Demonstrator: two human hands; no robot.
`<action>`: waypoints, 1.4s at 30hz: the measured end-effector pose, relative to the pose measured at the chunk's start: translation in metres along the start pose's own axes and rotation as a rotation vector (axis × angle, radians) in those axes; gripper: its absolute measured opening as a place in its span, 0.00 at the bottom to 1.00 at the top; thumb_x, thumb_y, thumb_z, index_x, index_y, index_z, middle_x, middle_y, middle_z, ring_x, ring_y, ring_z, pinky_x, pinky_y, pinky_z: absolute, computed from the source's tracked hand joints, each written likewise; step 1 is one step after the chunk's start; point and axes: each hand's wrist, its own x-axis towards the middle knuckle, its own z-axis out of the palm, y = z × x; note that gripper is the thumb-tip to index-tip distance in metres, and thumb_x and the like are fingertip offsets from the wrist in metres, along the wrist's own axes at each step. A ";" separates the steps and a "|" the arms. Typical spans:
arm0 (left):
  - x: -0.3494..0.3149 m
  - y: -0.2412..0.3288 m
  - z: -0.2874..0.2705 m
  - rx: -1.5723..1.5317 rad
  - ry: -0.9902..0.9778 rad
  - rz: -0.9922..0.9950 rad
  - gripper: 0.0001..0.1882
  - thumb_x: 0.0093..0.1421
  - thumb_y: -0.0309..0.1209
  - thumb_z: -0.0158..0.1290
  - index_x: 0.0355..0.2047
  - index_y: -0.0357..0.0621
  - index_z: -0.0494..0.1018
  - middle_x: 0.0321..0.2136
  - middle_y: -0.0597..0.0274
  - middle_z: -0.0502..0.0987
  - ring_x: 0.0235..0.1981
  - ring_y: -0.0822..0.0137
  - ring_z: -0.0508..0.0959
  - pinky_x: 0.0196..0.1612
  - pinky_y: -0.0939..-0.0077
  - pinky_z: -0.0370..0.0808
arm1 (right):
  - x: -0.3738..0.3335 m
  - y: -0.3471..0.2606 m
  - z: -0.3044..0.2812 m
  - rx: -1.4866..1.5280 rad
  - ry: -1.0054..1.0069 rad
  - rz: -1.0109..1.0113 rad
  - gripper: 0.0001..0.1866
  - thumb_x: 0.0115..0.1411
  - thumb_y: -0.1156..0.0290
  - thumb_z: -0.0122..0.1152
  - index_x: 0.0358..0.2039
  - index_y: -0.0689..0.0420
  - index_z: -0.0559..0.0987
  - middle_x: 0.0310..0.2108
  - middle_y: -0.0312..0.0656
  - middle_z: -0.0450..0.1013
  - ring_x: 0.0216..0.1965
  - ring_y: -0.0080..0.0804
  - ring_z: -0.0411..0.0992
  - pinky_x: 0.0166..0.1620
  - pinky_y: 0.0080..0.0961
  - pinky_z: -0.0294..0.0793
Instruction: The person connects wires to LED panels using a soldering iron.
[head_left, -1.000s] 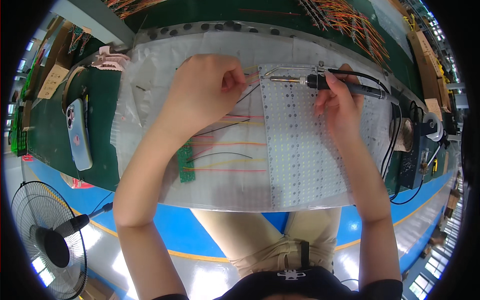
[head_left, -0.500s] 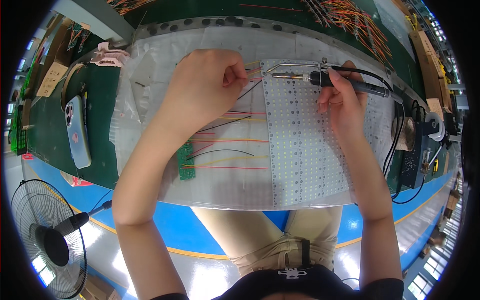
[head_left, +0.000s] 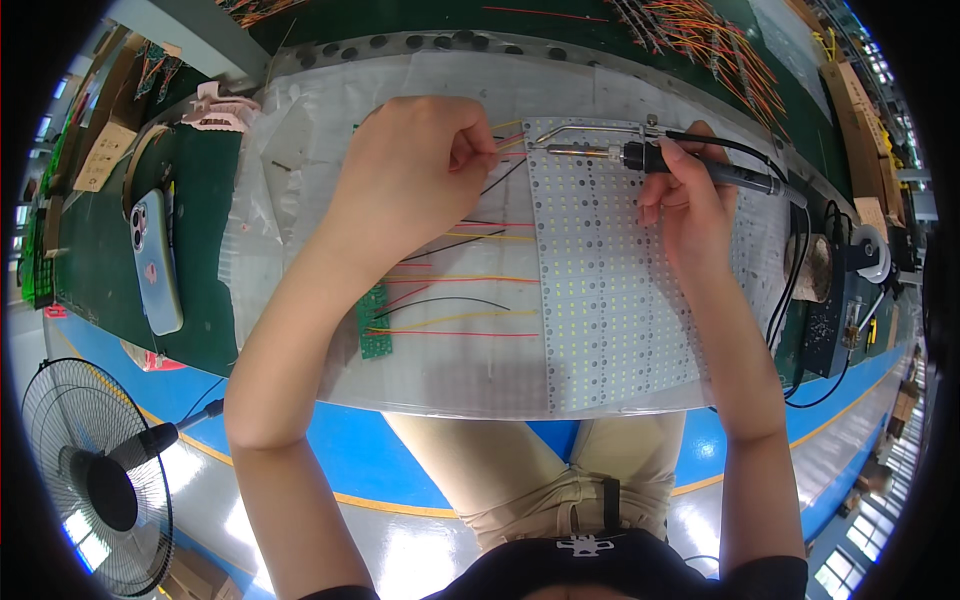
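Note:
My right hand [head_left: 690, 195] grips a soldering iron [head_left: 690, 163] with a thin metal tube fixed along its top. Its tip lies over the upper left edge of a white LED panel [head_left: 620, 300] dotted with rows of small yellowish lights. To the left of that edge, my left hand [head_left: 425, 150] is closed in a pinch on a red wire [head_left: 512, 154] running to the panel. Yellow and black wires lie close by. Below the left wrist, a narrow green circuit board [head_left: 376, 325] shows in part, with red, yellow and black wires stretching toward the panel; my forearm hides the rest.
A phone [head_left: 157, 262] lies at the left on the green table. On the right stand a solder station [head_left: 828, 325], a solder spool [head_left: 870, 255] and black cables. Bundles of orange wires [head_left: 715, 50] lie at the back. A fan [head_left: 100, 480] stands lower left.
Hardly anything differs. The panel, the wires and the green board sit very slightly further right; both hands keep their hold.

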 end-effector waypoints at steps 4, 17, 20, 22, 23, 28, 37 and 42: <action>0.000 0.000 0.000 -0.018 0.001 -0.004 0.04 0.47 0.21 0.56 0.23 0.33 0.72 0.17 0.58 0.74 0.18 0.72 0.73 0.23 0.79 0.69 | 0.001 0.000 0.000 0.018 -0.018 -0.013 0.07 0.54 0.73 0.57 0.27 0.59 0.68 0.17 0.37 0.66 0.14 0.24 0.68 0.14 0.20 0.64; 0.000 0.001 0.001 0.009 0.000 -0.018 0.04 0.47 0.22 0.55 0.23 0.33 0.72 0.17 0.58 0.74 0.17 0.71 0.72 0.23 0.79 0.69 | 0.000 0.000 0.001 0.005 0.001 -0.007 0.07 0.54 0.73 0.57 0.27 0.59 0.68 0.16 0.37 0.66 0.13 0.23 0.67 0.14 0.20 0.63; 0.000 0.001 0.001 0.012 0.002 -0.008 0.04 0.47 0.21 0.55 0.23 0.33 0.72 0.17 0.57 0.74 0.17 0.71 0.72 0.23 0.78 0.69 | 0.000 0.000 0.002 -0.001 0.012 -0.011 0.07 0.54 0.73 0.56 0.27 0.59 0.68 0.16 0.37 0.66 0.13 0.24 0.67 0.14 0.20 0.63; 0.000 -0.001 0.002 0.013 0.005 0.000 0.04 0.46 0.21 0.54 0.23 0.33 0.72 0.17 0.57 0.74 0.17 0.71 0.73 0.23 0.78 0.69 | 0.000 0.000 0.002 0.002 0.023 -0.007 0.07 0.54 0.73 0.56 0.26 0.59 0.68 0.16 0.37 0.66 0.13 0.24 0.67 0.14 0.20 0.63; 0.000 -0.001 0.002 0.014 0.007 0.009 0.03 0.46 0.21 0.54 0.23 0.33 0.72 0.17 0.57 0.74 0.17 0.71 0.73 0.23 0.79 0.69 | 0.000 0.000 0.002 -0.003 0.022 -0.005 0.07 0.54 0.73 0.56 0.26 0.59 0.68 0.16 0.37 0.66 0.14 0.24 0.67 0.14 0.20 0.63; -0.001 0.000 0.001 0.006 0.002 -0.007 0.03 0.46 0.20 0.54 0.23 0.33 0.73 0.17 0.57 0.75 0.18 0.71 0.73 0.23 0.79 0.70 | 0.000 0.000 0.002 -0.010 0.024 0.001 0.07 0.54 0.73 0.56 0.26 0.59 0.68 0.16 0.37 0.66 0.14 0.23 0.67 0.14 0.20 0.63; -0.001 0.000 0.003 0.035 0.001 -0.004 0.04 0.44 0.18 0.51 0.23 0.33 0.73 0.18 0.57 0.75 0.18 0.70 0.74 0.24 0.78 0.70 | -0.001 0.000 0.001 -0.050 0.011 -0.013 0.07 0.54 0.73 0.56 0.26 0.58 0.68 0.15 0.37 0.66 0.13 0.23 0.66 0.14 0.19 0.62; 0.000 0.001 0.003 0.036 -0.003 -0.006 0.04 0.44 0.19 0.52 0.23 0.33 0.73 0.18 0.58 0.75 0.18 0.70 0.74 0.24 0.78 0.71 | 0.000 -0.001 0.002 -0.055 0.011 -0.004 0.07 0.54 0.73 0.57 0.25 0.58 0.68 0.13 0.38 0.65 0.12 0.23 0.64 0.14 0.19 0.61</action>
